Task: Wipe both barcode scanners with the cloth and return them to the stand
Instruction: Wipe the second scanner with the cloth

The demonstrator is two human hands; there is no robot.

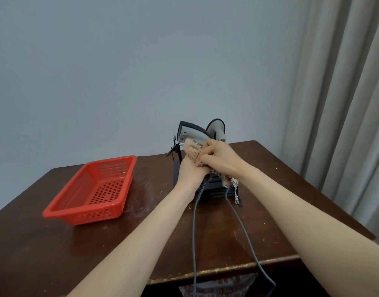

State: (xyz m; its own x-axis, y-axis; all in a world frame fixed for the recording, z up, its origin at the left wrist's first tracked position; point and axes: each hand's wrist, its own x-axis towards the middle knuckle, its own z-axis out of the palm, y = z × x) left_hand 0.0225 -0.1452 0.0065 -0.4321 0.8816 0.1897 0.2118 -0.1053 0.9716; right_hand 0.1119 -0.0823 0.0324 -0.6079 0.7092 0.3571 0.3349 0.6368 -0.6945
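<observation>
A grey barcode scanner is held up above the black stand, its head pointing left. My left hand grips its handle from below. My right hand presses a beige and checked cloth against the scanner's neck; a tail of the cloth hangs down over the stand. A second grey scanner sits upright just behind, partly hidden by the first scanner and my right hand. Two grey cables run from the scanners toward me and off the table's front edge.
A red perforated plastic basket lies on the left of the dark wooden table. A wall stands behind the table and a grey curtain hangs to the right. The table's right and front edges are close to the stand.
</observation>
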